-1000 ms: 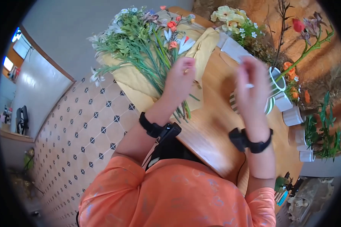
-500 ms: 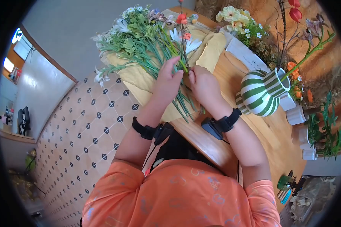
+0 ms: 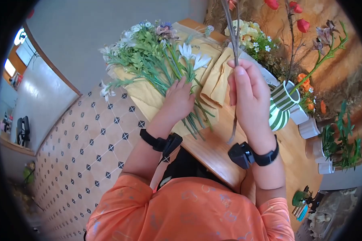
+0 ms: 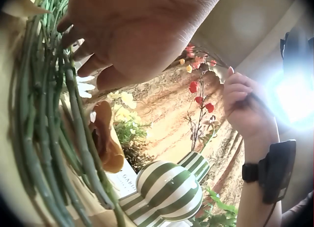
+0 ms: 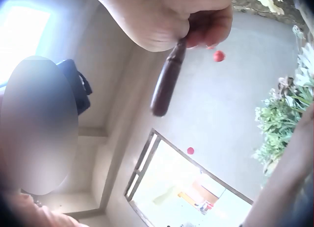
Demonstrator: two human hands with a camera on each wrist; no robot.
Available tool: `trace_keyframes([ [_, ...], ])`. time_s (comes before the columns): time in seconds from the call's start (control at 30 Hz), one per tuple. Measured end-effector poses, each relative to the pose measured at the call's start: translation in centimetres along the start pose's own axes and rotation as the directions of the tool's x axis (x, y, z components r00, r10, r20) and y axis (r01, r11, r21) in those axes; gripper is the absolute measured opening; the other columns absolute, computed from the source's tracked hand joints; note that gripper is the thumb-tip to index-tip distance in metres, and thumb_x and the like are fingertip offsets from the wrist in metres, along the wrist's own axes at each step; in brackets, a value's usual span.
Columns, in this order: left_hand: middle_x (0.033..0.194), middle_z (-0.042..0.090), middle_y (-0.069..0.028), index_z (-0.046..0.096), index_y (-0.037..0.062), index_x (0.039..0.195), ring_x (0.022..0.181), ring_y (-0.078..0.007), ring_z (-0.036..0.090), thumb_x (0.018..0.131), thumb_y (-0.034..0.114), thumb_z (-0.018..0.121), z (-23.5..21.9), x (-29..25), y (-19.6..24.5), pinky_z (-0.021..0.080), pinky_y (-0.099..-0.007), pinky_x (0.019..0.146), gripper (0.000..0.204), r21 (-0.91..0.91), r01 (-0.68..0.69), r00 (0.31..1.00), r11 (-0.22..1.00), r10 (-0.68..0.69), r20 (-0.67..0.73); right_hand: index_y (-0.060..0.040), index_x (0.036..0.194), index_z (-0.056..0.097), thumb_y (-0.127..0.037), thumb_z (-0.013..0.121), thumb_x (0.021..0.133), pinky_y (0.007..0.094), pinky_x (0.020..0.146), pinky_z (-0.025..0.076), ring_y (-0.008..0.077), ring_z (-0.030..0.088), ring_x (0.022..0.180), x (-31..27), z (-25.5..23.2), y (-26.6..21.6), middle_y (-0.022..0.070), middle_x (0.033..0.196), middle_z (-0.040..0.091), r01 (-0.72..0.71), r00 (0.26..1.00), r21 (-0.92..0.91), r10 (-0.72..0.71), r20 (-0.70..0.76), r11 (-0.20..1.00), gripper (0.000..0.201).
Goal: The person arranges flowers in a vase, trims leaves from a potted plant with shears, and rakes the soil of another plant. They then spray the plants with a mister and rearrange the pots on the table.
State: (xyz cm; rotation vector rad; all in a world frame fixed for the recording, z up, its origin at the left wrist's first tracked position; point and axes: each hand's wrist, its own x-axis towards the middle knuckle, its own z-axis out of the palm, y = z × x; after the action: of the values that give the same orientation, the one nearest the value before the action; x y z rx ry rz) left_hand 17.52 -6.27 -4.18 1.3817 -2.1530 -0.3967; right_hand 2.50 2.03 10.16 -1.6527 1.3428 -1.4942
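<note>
My right hand [image 3: 251,94] grips a brown artificial branch [image 3: 233,36] by its stem and holds it upright over the table; its lower end [image 5: 167,87] sticks out below the fist in the right wrist view. Small red blossoms on it show in the left wrist view. My left hand [image 3: 179,98] rests with fingers spread on the green stems [image 3: 197,120] of a pile of artificial flowers [image 3: 142,56] lying on tan wrapping paper [image 3: 138,100]. To the right stands a green-and-white striped vase [image 4: 169,190], holding a red-flowered twig [image 3: 290,40] and a green stem with mauve blooms [image 3: 323,60].
Cream flowers [image 3: 245,32] lie behind the vase by a brown draped cloth [image 3: 330,84]. Small white pots [image 3: 309,129] with plants line the table's right edge. A green jar [image 3: 299,199] and blue pens sit at the near right corner. Tiled floor [image 3: 88,132] lies left of the table.
My right hand came from beside the vase to the flower pile, took the red-blossomed branch, and lifted it up and right. My left hand stayed at the pile and now lies on the stems.
</note>
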Motion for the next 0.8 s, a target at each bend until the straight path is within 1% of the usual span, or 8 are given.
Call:
trace_keyframes([
  [0.1,0.137,0.038,-0.0248,0.046,-0.0034,0.125,0.128,-0.0381,0.035,0.086,0.02,0.054,-2.5,-0.3,3.0,0.028,-0.0451,0.105,0.046,-0.03,-0.013,0.999,0.999,0.011,-0.05,-0.0026,0.103,0.055,-0.014,0.048,0.093,0.0268,0.055,0.044,0.0137,0.055,0.059,-1.4,-1.0,-0.3,0.0062,0.068,0.055,0.1,0.995,0.007,-0.1,-0.028,0.995,0.016],
  [0.17,0.13,0.044,-0.0237,0.044,-0.0023,0.125,0.121,-0.0348,0.044,0.086,0.017,0.056,-5.4,-1.0,6.1,0.034,-0.0447,0.102,0.045,-0.674,-0.242,0.97,0.697,0.157,-0.187,-0.0029,0.102,0.055,-0.013,0.055,0.089,0.0298,0.055,0.046,0.0222,0.059,0.064,-2.5,-1.0,0.6,0.0095,0.072,0.057,0.258,0.966,-0.305,-0.242,0.092,0.917,0.016],
  [0.2,0.13,0.044,-0.0237,0.044,-0.0023,0.125,0.121,-0.0348,0.044,0.086,0.017,0.056,-6.7,-1.3,7.6,0.034,-0.0447,0.102,0.045,-0.68,-0.258,0.966,0.686,0.185,-0.18,-0.0029,0.102,0.055,-0.013,0.055,0.089,0.0298,0.055,0.046,0.0222,0.059,0.064,-2.5,-1.1,1.6,0.0095,0.072,0.057,0.252,0.968,-0.323,-0.244,0.066,0.912,0.016],
  [0.27,0.119,0.051,-0.0207,0.043,-0.0006,0.122,0.109,-0.0297,0.054,0.089,0.012,0.053,-9.0,-1.8,10.1,0.044,-0.0417,0.094,0.037,-0.976,-0.145,0.963,-0.16,0.202,-0.176,-0.0053,0.102,0.056,-0.013,0.061,0.084,0.0342,0.058,0.048,0.0288,0.06,0.07,-2.7,-1.7,3.5,0.0114,0.078,0.06,0.494,0.868,-0.424,-0.463,0.182,0.759,0.02],
  [0.33,0.108,0.056,-0.0194,0.042,0.0002,0.117,0.097,-0.0264,0.06,0.091,0.009,0.049,-9.9,-2.0,11.3,0.05,-0.0375,0.086,0.028,-0.982,-0.147,0.987,0.122,0.083,-0.137,-0.0069,0.1,0.058,-0.012,0.062,0.082,0.0351,0.059,0.048,0.0283,0.061,0.071,-3.3,-3.3,3.7,0.0106,0.081,0.061,0.496,0.867,-0.451,-0.452,0.21,0.742,0.019],
  [0.43,0.099,0.058,-0.0154,0.043,-0.001,0.112,0.09,-0.0238,0.062,0.093,0.004,0.044,-10.3,-1.4,14.2,0.052,-0.0335,0.08,0.021,-0.927,-0.34,0.922,0.16,0.253,-0.294,-0.0064,0.098,0.06,-0.012,0.061,0.083,0.0359,0.06,0.048,0.0279,0.061,0.07,-4.4,-5.3,3.3,0.0099,0.079,0.06,0.344,0.931,-0.394,-0.364,0.025,0.852,0.016],
  [0.63,0.098,0.06,-0.0165,0.044,-0.0022,0.113,0.087,-0.0262,0.064,0.092,0.003,0.042,-11.3,3.3,23.0,0.053,-0.0364,0.082,0.021,-0.801,-0.595,0.711,0.07,0.51,-0.484,-0.003,0.094,0.06,-0.006,0.058,0.084,0.0352,0.064,0.047,0.029,0.06,0.075,-1.3,-12.3,2.7,0.0144,0.082,0.06,0.377,0.775,-0.592,-0.593,-0.22,0.712,0.011],
  [0.8,0.091,0.061,-0.0109,0.048,-0.0001,0.108,0.08,-0.0197,0.063,0.092,0.003,0.044,-8.5,6.9,27.2,0.052,-0.0306,0.073,0.017,-0.748,-0.663,0.64,-0.016,0.507,-0.578,-0.0021,0.093,0.06,-0.007,0.058,0.085,0.0361,0.066,0.048,0.031,0.06,0.076,1.6,-15.4,3.3,0.015,0.083,0.06,0.27,0.815,-0.52,-0.48,-0.324,0.81,0.01],
])
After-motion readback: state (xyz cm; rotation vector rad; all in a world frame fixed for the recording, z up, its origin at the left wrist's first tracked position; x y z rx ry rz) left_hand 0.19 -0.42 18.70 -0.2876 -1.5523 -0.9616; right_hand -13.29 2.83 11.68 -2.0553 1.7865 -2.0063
